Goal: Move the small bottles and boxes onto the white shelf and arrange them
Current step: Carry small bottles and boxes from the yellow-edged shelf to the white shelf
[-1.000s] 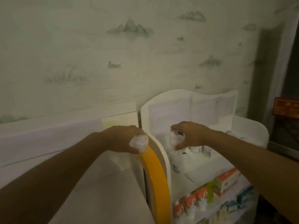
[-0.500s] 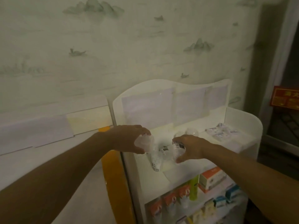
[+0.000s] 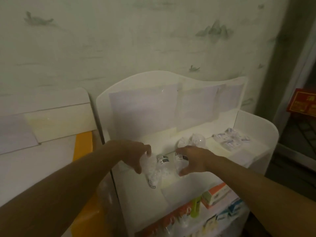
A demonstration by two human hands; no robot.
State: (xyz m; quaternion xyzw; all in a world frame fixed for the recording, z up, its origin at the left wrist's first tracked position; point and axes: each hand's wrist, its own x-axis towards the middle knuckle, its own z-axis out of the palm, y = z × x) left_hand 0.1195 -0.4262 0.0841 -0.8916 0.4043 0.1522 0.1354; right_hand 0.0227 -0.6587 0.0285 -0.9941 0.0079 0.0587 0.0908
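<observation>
The white shelf (image 3: 256, 124) stands against the wall. On its top tier, my left hand (image 3: 132, 153) curls its fingers and thumb round a small clear bottle (image 3: 146, 164) at the left of a tight cluster. My right hand (image 3: 194, 159) curls round a small bottle with a dark label (image 3: 179, 158) at the cluster's right. Between the two hands stands another labelled bottle (image 3: 162, 159), and a clear wrapped bottle (image 3: 153, 178) lies in front of it. Two more wrapped bottles (image 3: 198, 140) sit behind my right hand.
Flat white packets (image 3: 230, 139) lie at the right of the top tier. Lower tiers hold an orange and white box (image 3: 217, 194), a green bottle (image 3: 195, 207) and several orange-topped bottles. An orange panel (image 3: 83, 147) and a white counter sit left; a red sign (image 3: 302, 103) hangs right.
Both hands have come down and together onto the top tier, bringing their bottles into the cluster. The view has shifted right and closer to the shelf.
</observation>
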